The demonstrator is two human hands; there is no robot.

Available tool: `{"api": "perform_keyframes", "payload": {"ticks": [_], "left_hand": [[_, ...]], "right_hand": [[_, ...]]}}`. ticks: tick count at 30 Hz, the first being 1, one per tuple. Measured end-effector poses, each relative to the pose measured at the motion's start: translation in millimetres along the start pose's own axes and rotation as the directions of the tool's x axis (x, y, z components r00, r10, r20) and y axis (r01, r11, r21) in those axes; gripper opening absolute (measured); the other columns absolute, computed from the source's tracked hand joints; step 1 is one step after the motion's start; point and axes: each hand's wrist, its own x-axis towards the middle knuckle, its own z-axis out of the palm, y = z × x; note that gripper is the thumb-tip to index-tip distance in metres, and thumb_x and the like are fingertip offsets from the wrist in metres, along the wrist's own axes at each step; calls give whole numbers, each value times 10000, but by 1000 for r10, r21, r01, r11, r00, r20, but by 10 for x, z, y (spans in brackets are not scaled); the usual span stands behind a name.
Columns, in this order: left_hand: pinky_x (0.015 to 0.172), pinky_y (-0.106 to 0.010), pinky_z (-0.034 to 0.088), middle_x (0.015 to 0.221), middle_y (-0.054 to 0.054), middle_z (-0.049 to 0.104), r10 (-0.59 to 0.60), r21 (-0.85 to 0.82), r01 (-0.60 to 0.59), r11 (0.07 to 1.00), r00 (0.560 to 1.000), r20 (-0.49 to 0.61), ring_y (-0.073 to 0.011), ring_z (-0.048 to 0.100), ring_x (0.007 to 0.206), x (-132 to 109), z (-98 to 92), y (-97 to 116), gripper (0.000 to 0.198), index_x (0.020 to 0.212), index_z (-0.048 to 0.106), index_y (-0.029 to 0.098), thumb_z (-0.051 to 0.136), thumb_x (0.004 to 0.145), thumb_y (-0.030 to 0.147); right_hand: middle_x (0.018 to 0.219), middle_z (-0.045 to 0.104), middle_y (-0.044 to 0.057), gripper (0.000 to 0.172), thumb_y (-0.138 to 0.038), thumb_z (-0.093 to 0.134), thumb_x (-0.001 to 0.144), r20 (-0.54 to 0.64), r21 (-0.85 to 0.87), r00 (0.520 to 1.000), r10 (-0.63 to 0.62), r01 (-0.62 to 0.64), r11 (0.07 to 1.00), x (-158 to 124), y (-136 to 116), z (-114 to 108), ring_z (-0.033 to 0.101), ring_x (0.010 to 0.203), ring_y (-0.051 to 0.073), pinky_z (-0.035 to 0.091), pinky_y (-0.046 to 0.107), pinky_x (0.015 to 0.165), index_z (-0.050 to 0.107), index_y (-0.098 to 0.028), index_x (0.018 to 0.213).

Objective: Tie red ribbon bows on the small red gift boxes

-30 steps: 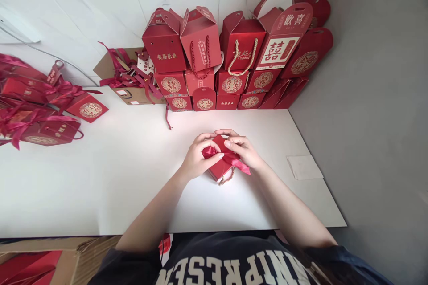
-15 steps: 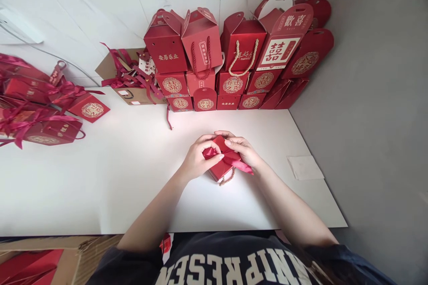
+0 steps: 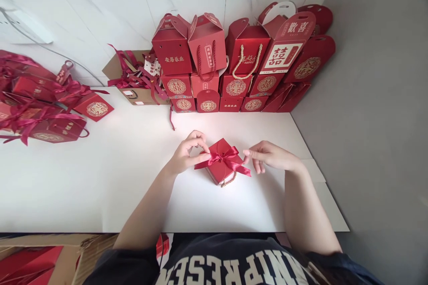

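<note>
A small red gift box (image 3: 219, 173) lies on the white table with a dark pink satin ribbon bow (image 3: 230, 153) tied across its top. A twisted gold cord handle (image 3: 230, 181) sticks out at its near side. At the left of the box, my left hand (image 3: 187, 153) has thumb and forefinger closed on the bow's left loop. My right hand (image 3: 272, 156) hovers just right of the bow, apart from it, fingers loosely spread with nothing in them. One ribbon tail points to each side.
Stacked red gift boxes (image 3: 230, 87) stand along the tiled wall. A cardboard box of ribbons and tags (image 3: 133, 96) sits left of them. Several ribboned boxes (image 3: 55, 130) are piled far left. A grey panel (image 3: 377, 111) bounds the right side. A cardboard carton (image 3: 68, 262) is below the front edge.
My right hand has let go of the box and moved right. My left hand has shifted left onto the bow's loop. The bow now shows spread out on the box top.
</note>
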Motion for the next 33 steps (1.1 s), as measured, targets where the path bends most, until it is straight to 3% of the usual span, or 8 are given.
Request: {"api": "perform_keyframes", "payload": {"ticks": [3,7,10,13,20,25,30,33], "left_hand": [[865,-349,426,856,-31,441,14,-12,-13,1000,999,38,-176,471,862,12,-29,-23,144,772,686,190,666,798,330],[851,-344,410,865,-28,433,28,16,-29,999,999,45,-169,466,842,26,-24,-18,183,746,693,191,682,779,370],[713,-299,399,759,-12,432,-32,5,32,999,998,53,-139,442,715,20,-23,-42,294,609,618,168,660,798,389],[540,-261,290,583,33,332,-133,-80,140,987,987,93,-93,312,542,6,-34,-92,424,527,482,156,592,852,405],[478,-232,196,532,51,324,-213,-99,229,968,966,145,-60,258,499,0,-56,-123,422,542,436,148,635,821,393],[471,-229,202,517,59,317,-199,-47,217,975,949,243,-60,257,496,-26,-94,-73,329,589,549,137,686,781,368],[476,-226,171,509,82,221,-214,24,215,976,941,263,-56,202,501,-38,-105,-9,354,555,494,148,758,699,336],[478,-226,160,516,81,222,-234,44,231,972,933,272,-56,191,508,-36,-101,7,363,565,478,151,755,698,343]], "right_hand": [[523,643,35,499,-595,525,869,184,-36,982,51,-45,998,-37,-25,14,577,440,138,474,254,480,692,-141,747],[453,573,-13,449,-572,607,825,248,-33,968,28,-21,999,-2,-70,86,506,375,95,378,198,382,671,-137,732],[506,597,-13,417,-553,621,823,250,44,968,-13,2,999,32,-79,119,556,431,103,439,208,440,656,-145,750],[634,678,24,404,-544,594,851,254,143,966,-56,20,989,58,-75,119,632,549,129,523,257,583,635,-153,757],[929,734,75,425,-549,549,883,229,106,969,-94,71,992,89,-91,105,664,782,143,521,242,658,711,-157,901],[806,739,92,503,-586,504,893,162,101,984,-69,53,993,98,-145,181,695,691,162,534,266,647,715,-132,846],[646,700,58,469,-570,523,890,-4,82,989,-150,150,985,132,-134,268,679,619,160,518,261,587,656,-145,746],[671,708,53,423,-520,522,909,-5,44,982,-189,189,981,142,-115,277,672,626,156,513,263,602,640,-158,725]]}}
